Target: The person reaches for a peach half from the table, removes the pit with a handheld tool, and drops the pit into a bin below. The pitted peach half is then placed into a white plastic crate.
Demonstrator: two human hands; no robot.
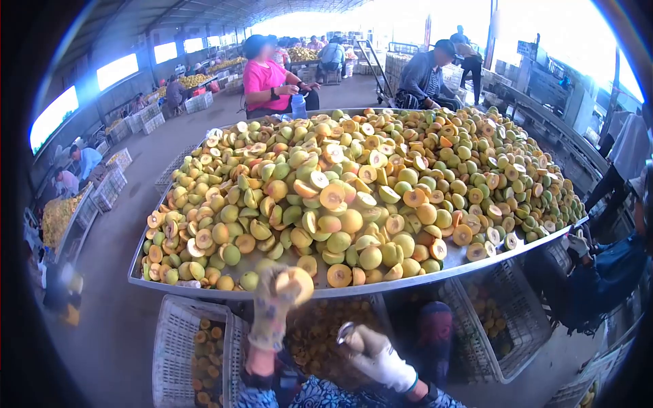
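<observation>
My left hand, in a patterned glove, is raised at the near edge of the metal table. Its fingers are closed on a halved fruit, whose orange cut face shows. To the right and lower, my right hand wears a white glove and is closed round a small metal tool, its shape partly hidden by the fingers. A large heap of halved and whole-looking yellow-green fruit covers much of the table. Beneath my hands, more fruit pieces lie in a container.
A white crate with fruit pieces stands at the lower left, another crate at the lower right. Across the table sit a person in pink and a person in a dark cap. A co-worker's gloved hand is at the right.
</observation>
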